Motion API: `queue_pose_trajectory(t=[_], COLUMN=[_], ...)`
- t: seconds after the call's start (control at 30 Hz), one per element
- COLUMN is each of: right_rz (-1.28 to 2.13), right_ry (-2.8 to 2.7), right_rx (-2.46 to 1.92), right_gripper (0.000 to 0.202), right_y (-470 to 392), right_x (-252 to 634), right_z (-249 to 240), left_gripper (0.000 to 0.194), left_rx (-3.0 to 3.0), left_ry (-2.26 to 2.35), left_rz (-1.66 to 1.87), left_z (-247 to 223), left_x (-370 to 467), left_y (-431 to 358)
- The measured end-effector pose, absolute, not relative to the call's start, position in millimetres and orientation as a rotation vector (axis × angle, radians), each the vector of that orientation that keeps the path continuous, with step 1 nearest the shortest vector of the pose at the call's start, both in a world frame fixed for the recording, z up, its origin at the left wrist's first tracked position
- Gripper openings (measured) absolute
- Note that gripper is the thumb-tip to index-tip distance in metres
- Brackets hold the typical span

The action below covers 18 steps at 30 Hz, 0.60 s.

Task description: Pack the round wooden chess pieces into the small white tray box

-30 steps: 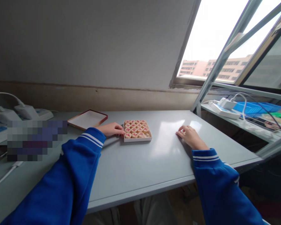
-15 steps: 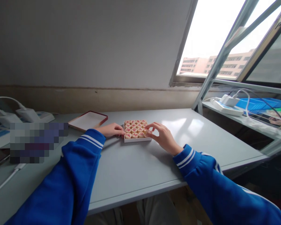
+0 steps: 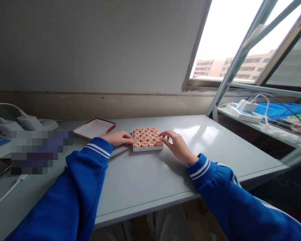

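Sixteen round pieces (image 3: pixel 144 144) are filling the white-sided box (image 3: pixel 147 149), sitting nearer the desk's (image 3: pixel 140 180) back edge than its front. The left hand (image 3: pixel 119 138) is curling at the box's left edge — gripping or not, I cannot tell — while the right hand's (image 3: pixel 176 143) fingers are standing narrowly apart by its right. Apparently pieces are being settled; the next move is likely calling for light pressure. Fingertips are hiding bits of rim; pixelation (image 3: pixel 40 154) is masking something leftward.

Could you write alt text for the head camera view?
A person's left hand and right hand flank a shallow white box of round pieces marked in red, on a gray desk; a red-edged lid lies farther left.
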State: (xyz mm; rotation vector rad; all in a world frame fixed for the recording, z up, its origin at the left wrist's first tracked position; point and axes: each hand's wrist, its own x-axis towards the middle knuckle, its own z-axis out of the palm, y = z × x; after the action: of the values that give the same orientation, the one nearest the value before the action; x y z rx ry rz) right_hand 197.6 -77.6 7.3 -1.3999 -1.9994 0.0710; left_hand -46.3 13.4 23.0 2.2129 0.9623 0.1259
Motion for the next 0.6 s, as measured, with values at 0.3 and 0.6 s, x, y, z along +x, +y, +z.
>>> queue_pose_trajectory(t=[0.3,0.6], right_rz=[-0.055,-0.035], right_ry=[-2.052,-2.011], right_rx=[-1.426,-1.448], right_gripper=[0.012,0.014], right_y=[-78.1,-79.8], right_x=[197.3,199.6], right_z=[4.1,6.6], left_gripper=[0.037,0.034], left_rx=[2.161,2.134], left_ry=[0.991,0.993], left_rz=[0.151,0.281], left_z=[26.2,26.0], left_x=[-45.1,-48.3], left_y=[8.5,9.3])
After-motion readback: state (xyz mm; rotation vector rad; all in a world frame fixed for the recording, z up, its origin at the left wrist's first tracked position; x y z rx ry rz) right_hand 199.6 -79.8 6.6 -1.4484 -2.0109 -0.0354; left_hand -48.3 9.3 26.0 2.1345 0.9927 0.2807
